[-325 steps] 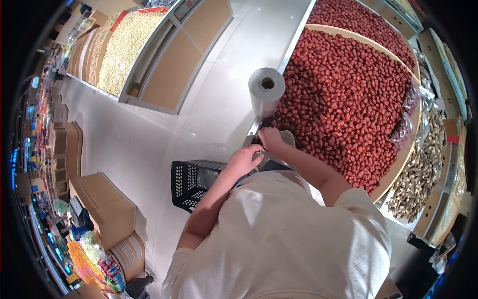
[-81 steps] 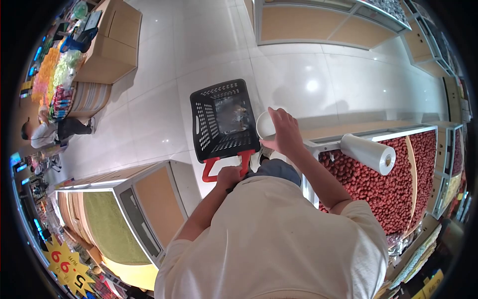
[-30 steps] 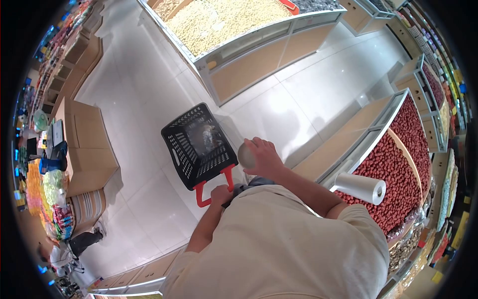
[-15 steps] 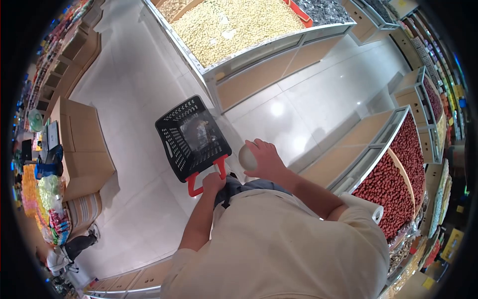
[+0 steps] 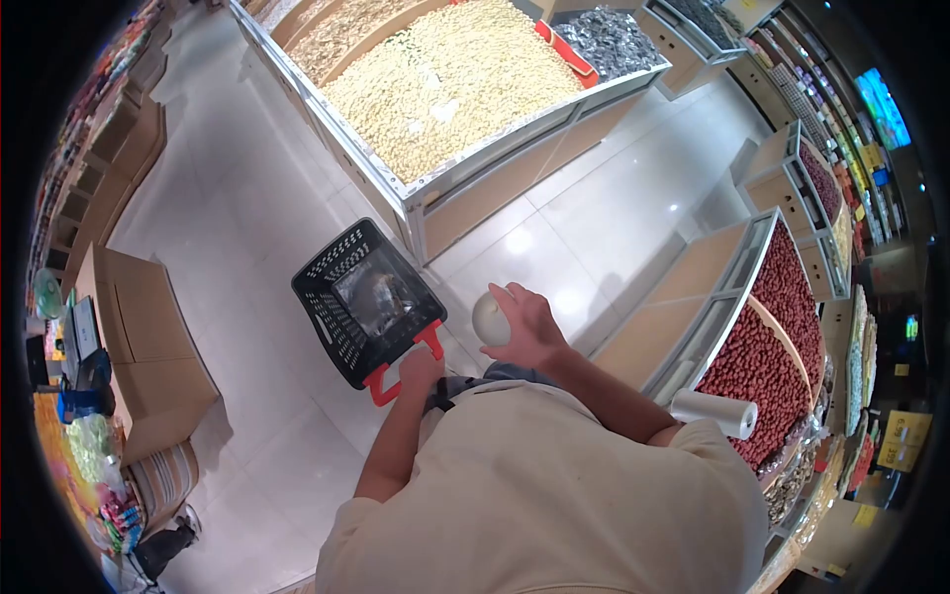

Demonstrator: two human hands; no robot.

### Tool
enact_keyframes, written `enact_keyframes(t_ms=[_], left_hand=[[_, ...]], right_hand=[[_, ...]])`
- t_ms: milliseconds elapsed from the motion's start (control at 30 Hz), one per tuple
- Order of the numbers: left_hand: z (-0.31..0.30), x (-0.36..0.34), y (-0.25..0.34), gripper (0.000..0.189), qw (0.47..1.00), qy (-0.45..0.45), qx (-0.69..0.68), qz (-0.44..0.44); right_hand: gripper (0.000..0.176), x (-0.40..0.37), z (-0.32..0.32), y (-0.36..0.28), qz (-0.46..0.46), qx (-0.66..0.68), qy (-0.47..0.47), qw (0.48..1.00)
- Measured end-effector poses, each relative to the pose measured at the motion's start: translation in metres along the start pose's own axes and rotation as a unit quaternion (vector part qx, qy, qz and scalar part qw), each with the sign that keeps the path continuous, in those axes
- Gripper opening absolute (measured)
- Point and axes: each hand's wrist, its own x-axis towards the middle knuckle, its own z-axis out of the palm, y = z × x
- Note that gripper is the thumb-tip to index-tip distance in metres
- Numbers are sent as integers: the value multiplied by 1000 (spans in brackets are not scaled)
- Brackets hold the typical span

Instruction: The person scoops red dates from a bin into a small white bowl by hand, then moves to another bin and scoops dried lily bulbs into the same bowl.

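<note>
My left hand [image 5: 423,368] is closed round the red handle [image 5: 378,388] of a black plastic shopping basket [image 5: 341,332]. The basket hangs in front of me, tilted, with perforated sides. Inside it lies something in clear, shiny plastic wrap [image 5: 376,297], whose contents I cannot make out. My right hand [image 5: 526,327] grips a round, pale, translucent object [image 5: 488,319] by its right side, just right of the basket. Its exact kind is not clear from above.
A large bin of pale yellow pieces [image 5: 445,89] stands ahead, beside dark wrapped pieces [image 5: 606,42]. To my right are a bin of red dates [image 5: 757,366] and a white plastic roll [image 5: 714,413]. A cardboard-coloured counter [image 5: 148,342] stands left; tiled floor [image 5: 247,396] lies between.
My view has lifted and shifted, showing more of the bin ahead and more of the white roll. Both hands keep their holds on the basket handle and the round object.
</note>
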Motion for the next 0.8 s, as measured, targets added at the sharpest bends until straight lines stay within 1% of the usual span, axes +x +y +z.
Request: enact_keyframes(t_ms=[33,100,167,233,300,333,400,500,567,633,733,800], left_hand=[[-8,6,-1,43,1000,19,-16,6],[-21,14,-5,42,1000,11,-9,16],[-32,19,-8,42,1000,2,-4,22],[-43,23,-8,41,999,28,7,22],[-54,25,-7,41,1000,19,10,18],[-59,27,-7,40,1000,16,10,14],[-62,28,-8,39,1000,19,1,7],[-64,28,-6,39,1000,22,-11,-6],[-65,31,-6,39,1000,20,-11,-15],[-64,35,-5,36,999,24,-6,-37],[-78,34,1,32,999,23,10,-46],[-76,42,0,30,998,22,9,-61]], right_hand=[[92,4,0,2,1,1,5,1000],[93,10,3,8,-40,-12,85,996],[93,18,1,12,-32,-31,92,995],[93,29,-4,14,-23,-48,95,994],[93,42,-12,17,-29,-58,119,991],[93,51,-18,20,-28,-54,116,991],[98,72,-33,26,16,10,39,999],[97,108,-46,40,-6,2,50,999],[95,138,-60,49,-13,16,33,999],[94,171,-70,63,-56,12,60,997],[93,226,-84,88,-86,20,50,995],[93,258,-97,102,-96,29,33,994]])
